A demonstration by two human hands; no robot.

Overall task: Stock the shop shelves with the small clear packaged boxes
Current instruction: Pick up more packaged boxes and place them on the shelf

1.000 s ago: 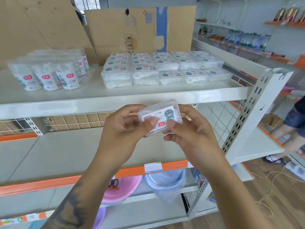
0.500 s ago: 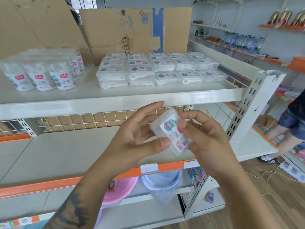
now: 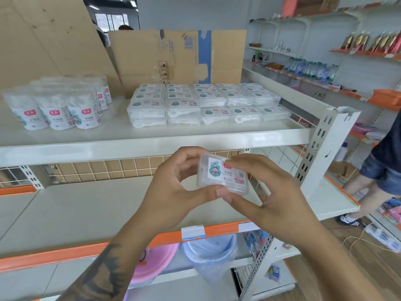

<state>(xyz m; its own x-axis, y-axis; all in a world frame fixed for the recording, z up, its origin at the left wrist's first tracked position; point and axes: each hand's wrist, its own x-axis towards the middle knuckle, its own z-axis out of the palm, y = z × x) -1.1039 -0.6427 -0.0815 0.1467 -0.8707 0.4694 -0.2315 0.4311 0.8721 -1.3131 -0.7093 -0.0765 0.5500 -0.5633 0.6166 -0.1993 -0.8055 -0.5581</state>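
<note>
A small clear box (image 3: 223,174) is showing its labelled face to the camera: a white sticker with a teal cartoon figure at its left end, dark print in the middle and a red barcode patch toward its lower right. Its plastic is see-through and slightly frosted, with rounded corners. Its long axis is running left to right, dipping a little toward the right, with the label upright. The person is holding it between both hands, in front of the edge of the top shelf (image 3: 152,140) and above the middle shelf (image 3: 86,205). The left hand (image 3: 173,183) is pinching its left end, thumb along the lower edge and fingers curled over the top. The right hand (image 3: 271,192) is gripping its right end, fingers over the top edge and thumb beneath. Both forearms are reaching up from below.
</note>
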